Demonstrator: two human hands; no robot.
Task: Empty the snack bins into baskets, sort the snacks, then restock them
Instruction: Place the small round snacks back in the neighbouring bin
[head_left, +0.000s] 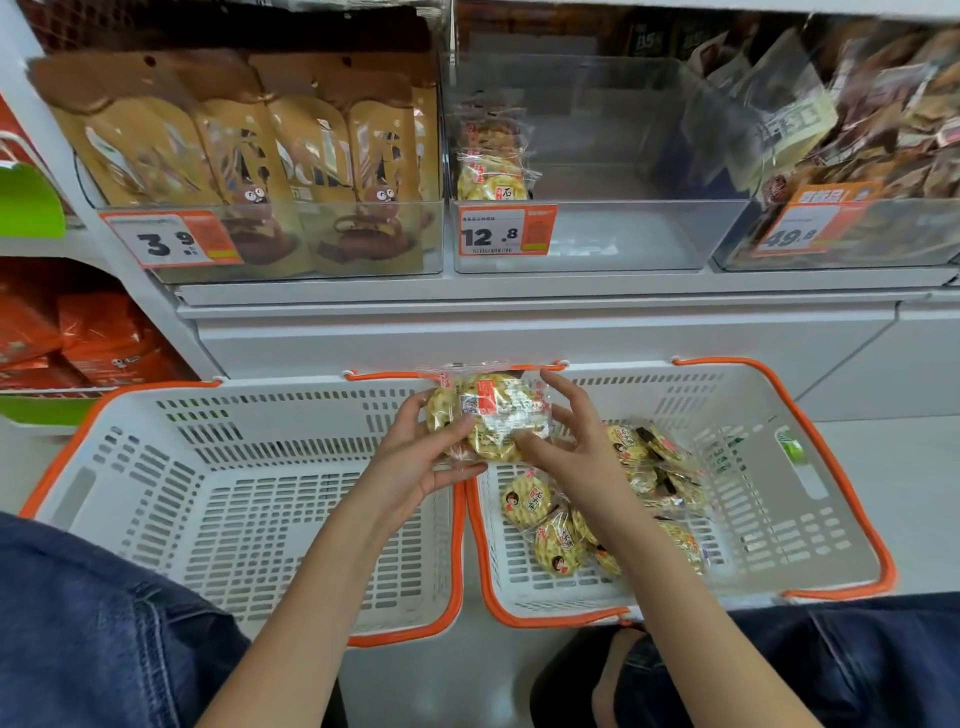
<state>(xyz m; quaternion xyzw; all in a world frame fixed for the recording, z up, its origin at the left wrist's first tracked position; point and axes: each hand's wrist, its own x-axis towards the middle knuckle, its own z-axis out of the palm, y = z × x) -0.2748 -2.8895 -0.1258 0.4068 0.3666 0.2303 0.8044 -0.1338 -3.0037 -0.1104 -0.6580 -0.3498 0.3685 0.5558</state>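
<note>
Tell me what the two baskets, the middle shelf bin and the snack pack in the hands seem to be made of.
Left basket and right basket: likely rigid moulded plastic, matte white with slotted walls and orange rims. Middle bin: clear hard plastic, perhaps acrylic; the shelf shows through it and it glints. Snack pack, held by the left hand and right hand: thin glossy clear film, crinkled, with round crackers visible inside.

Both hands, left (415, 457) and right (574, 441), hold a cracker pack (491, 415) above two baskets (156, 467); more packs (597, 514) lie in the right one.
</note>
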